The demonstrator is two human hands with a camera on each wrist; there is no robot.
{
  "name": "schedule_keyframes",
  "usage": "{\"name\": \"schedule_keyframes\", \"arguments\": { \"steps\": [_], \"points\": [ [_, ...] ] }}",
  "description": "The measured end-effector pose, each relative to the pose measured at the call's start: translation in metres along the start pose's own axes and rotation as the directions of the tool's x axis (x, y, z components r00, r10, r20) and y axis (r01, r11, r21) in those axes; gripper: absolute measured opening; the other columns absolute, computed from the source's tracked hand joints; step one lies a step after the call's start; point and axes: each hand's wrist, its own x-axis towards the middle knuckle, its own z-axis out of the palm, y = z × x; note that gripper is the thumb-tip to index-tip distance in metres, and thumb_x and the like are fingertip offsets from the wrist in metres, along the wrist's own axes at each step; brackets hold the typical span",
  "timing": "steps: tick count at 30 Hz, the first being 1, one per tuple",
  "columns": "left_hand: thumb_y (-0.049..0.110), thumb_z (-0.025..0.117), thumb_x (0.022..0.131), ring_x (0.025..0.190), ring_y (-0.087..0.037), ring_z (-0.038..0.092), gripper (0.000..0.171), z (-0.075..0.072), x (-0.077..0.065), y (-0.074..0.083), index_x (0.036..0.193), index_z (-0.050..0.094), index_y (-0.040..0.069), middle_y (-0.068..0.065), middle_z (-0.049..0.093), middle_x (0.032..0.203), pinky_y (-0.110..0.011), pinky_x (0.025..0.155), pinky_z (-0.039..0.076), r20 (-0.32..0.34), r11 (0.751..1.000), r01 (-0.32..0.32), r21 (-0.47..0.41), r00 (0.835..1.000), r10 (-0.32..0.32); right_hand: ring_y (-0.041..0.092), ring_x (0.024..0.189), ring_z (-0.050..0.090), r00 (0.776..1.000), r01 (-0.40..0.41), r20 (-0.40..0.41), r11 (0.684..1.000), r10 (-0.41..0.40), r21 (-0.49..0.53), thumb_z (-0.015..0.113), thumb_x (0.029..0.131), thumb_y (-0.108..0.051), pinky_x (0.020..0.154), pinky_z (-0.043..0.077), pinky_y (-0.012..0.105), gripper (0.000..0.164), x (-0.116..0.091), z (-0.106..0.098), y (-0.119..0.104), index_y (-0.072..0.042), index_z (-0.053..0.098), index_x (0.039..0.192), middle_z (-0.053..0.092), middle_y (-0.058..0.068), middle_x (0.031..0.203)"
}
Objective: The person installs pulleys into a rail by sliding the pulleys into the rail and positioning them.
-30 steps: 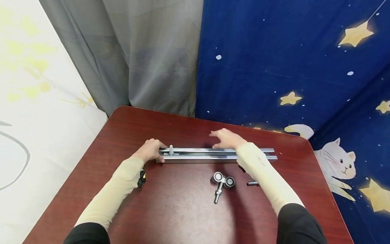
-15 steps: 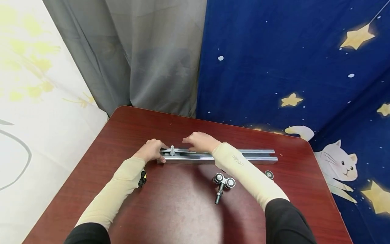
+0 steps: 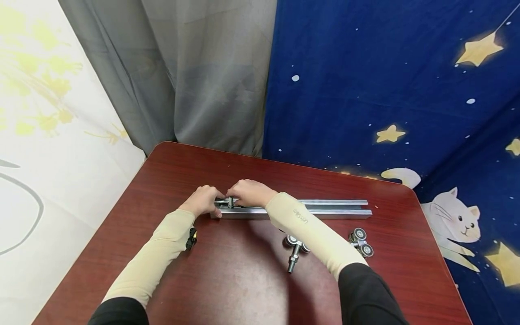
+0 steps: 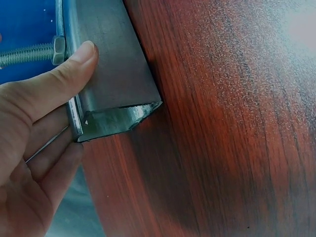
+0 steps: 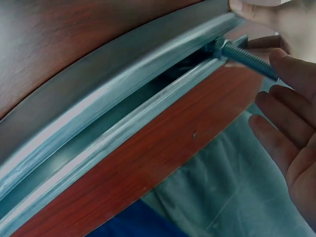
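Right hand (image 3: 253, 192) now arriving farther left along slotted silver metal rail (image 3: 333, 214), fingers hanging loose beside threaded silver bolt (image 5: 248, 59) standing in slot, contact unclear; bolt seemingly coming within reach. Left hand (image 3: 203, 201) still gripping rail's left end. Rail lying on reddish-brown wooden bench (image 3: 195, 280).

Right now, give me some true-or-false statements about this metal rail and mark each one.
1. The left hand holds one end of the silver, slotted metal rail. True.
2. The right hand is beside the silver threaded metal bolt. True.
3. The bolt rises near the rail's right end. False: it is near the left end.
4. Two silver wheeled metal carriages lie on the reddish-brown wooden table. True.
5. Both carriages lie beyond the rail. False: they lie on its near side.
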Motion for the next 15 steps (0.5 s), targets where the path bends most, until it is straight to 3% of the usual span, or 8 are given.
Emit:
{"name": "schedule_keyframes", "arguments": {
  "steps": [5, 10, 15],
  "points": [
    [0.026, 0.086, 0.052, 0.088, -0.027, 0.062, 0.056, -0.001, 0.000, 0.000, 0.102, 0.070, 0.007, -0.008, 0.068, 0.097, -0.042, 0.076, 0.048, -0.019, 1.000, -0.020, 0.014, 1.000, 0.021, 0.011, 0.086, 0.061, 1.000, -0.019, 0.006, 1.000, 0.019, -0.006, 0.068, 0.078, -0.008, 0.073, 0.048, 0.023, 0.022, 0.007, 0.002, -0.004, -0.010, 0.070, 0.099, 0.068, 0.000, 0.096],
    [0.026, 0.086, 0.052, 0.089, -0.026, 0.062, 0.057, 0.000, 0.000, -0.001, 0.105, 0.070, 0.011, -0.006, 0.068, 0.100, -0.041, 0.078, 0.048, -0.022, 1.000, -0.028, 0.001, 0.999, 0.028, 0.009, 0.070, 0.057, 0.998, -0.052, -0.022, 0.998, 0.053, 0.024, 0.065, 0.077, -0.003, 0.062, 0.044, 0.020, 0.014, 0.011, 0.006, -0.003, -0.009, 0.071, 0.088, 0.066, -0.001, 0.079],
    [0.026, 0.086, 0.052, 0.082, -0.023, 0.062, 0.053, 0.000, 0.000, -0.003, 0.102, 0.071, 0.015, -0.003, 0.069, 0.095, -0.040, 0.074, 0.049, -0.024, 0.999, -0.041, 0.003, 0.999, 0.041, 0.006, 0.059, 0.051, 0.993, -0.085, -0.075, 0.992, 0.091, 0.090, 0.060, 0.076, 0.002, 0.055, 0.039, 0.016, 0.016, 0.016, 0.010, -0.003, -0.009, 0.072, 0.080, 0.062, -0.005, 0.069]
  ]
}}
